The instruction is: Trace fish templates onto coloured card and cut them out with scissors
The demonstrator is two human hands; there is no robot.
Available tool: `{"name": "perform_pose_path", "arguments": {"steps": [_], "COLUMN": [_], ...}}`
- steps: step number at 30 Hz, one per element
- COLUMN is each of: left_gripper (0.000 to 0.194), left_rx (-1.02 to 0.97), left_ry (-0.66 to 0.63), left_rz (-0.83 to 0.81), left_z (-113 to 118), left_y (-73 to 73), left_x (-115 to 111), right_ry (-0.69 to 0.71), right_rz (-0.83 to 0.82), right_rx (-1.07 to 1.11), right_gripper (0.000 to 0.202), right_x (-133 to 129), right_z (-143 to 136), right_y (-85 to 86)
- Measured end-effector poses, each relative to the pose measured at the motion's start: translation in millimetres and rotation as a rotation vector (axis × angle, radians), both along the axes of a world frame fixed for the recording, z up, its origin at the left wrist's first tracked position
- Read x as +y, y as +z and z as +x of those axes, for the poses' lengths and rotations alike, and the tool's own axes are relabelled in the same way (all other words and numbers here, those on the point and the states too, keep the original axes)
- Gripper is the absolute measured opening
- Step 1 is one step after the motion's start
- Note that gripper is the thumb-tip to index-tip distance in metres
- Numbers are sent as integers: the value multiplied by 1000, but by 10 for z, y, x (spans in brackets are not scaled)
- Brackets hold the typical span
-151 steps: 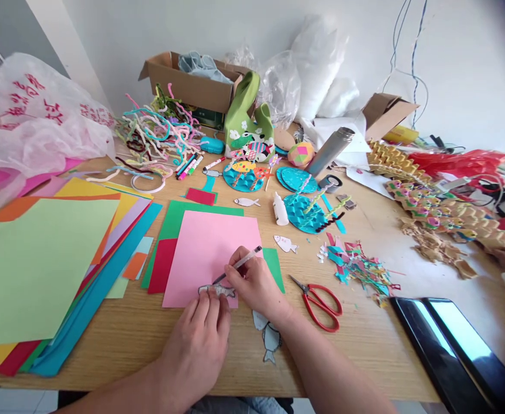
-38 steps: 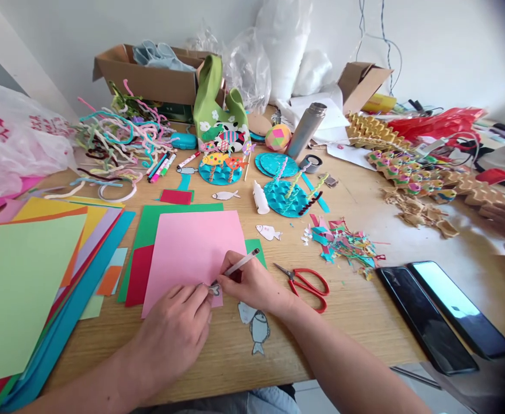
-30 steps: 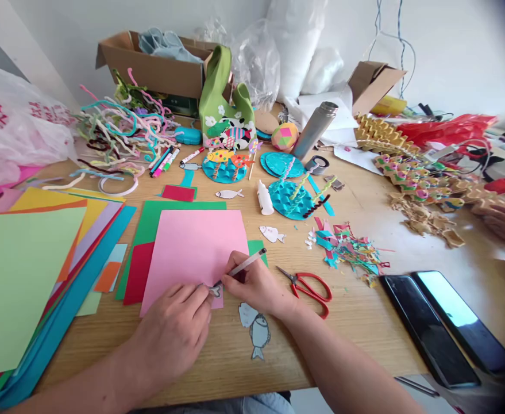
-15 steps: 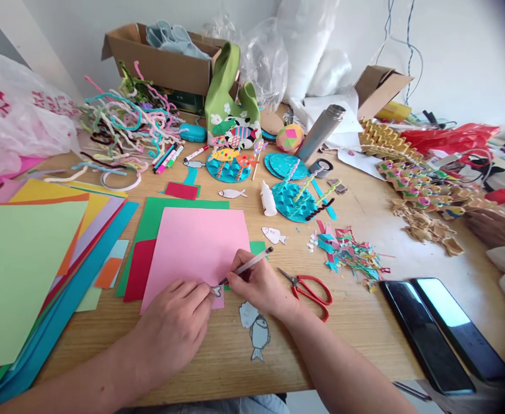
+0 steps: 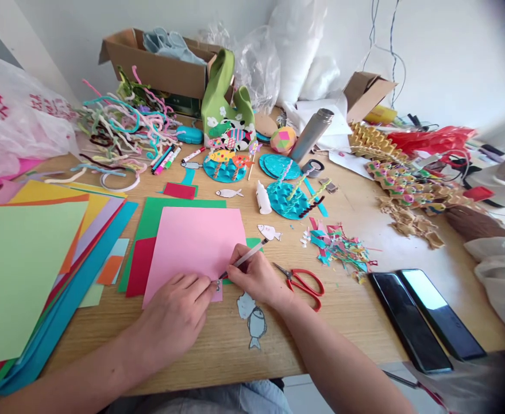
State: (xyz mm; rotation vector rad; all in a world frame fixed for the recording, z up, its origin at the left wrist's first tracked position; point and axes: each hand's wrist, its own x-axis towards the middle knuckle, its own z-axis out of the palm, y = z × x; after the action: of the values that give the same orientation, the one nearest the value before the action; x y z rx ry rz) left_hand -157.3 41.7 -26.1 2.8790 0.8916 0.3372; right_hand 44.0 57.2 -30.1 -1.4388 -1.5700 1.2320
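My right hand (image 5: 252, 275) is closed round a slim grey pen (image 5: 249, 253), its tip on the lower right of the pink sheet (image 5: 196, 241). My left hand (image 5: 178, 307) lies on the sheet's lower edge, fingers together, pressing on a small paper cutout (image 5: 216, 284) that shows just past the fingertips; most of it is hidden. Under the pink sheet are green paper (image 5: 140, 230) and red paper (image 5: 141, 267). Two grey-blue cutouts, one a drawn fish (image 5: 257, 325), rest on the wood below my right hand. Red-handled scissors (image 5: 304, 284) lie open to the right.
Coloured sheets (image 5: 28, 276) are stacked at left. Two phones (image 5: 411, 322) lie at right, near paper scraps (image 5: 342, 247). Behind are a glue bottle (image 5: 263, 198), blue discs (image 5: 289, 201), and a steel flask (image 5: 312, 135). Another person's hand (image 5: 471, 221) rests at far right.
The view has shifted slightly, moving the phones and scissors leftward in the picture. Both hands stay at the pink sheet, with the pen tip still beside my left fingertips. The other person's sleeve appears lower and fuller.
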Motion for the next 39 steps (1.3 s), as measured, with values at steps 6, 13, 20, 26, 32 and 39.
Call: {"name": "perform_pose_path", "arguments": {"steps": [6, 13, 20, 26, 32, 39], "left_gripper": [34, 35, 35, 36, 37, 38], "left_rx": [13, -11, -20, 6, -21, -2], "left_ry": [0, -2, 8, 8, 17, 10], "left_rz": [-44, -56, -56, -60, -66, -69], "left_z": [-8, -23, -19, -32, -30, -28], "left_y": [-8, 1, -13, 11, 10, -1], "left_x": [16, 21, 28, 26, 34, 50], "right_ry": [-48, -165, -216, -219, -204, -190], "right_rz": [4, 55, 125, 173, 197, 238], "right_rx": [-34, 47, 3, -21, -74, -103], "right_gripper": [11, 12, 13, 14, 14, 17], "right_x": [-97, -255, -287, -314, -330, -350], "right_z": [3, -50, -84, -86, -83, -108], "right_y": [-15, -139, -187, -182, -179, -162]}}
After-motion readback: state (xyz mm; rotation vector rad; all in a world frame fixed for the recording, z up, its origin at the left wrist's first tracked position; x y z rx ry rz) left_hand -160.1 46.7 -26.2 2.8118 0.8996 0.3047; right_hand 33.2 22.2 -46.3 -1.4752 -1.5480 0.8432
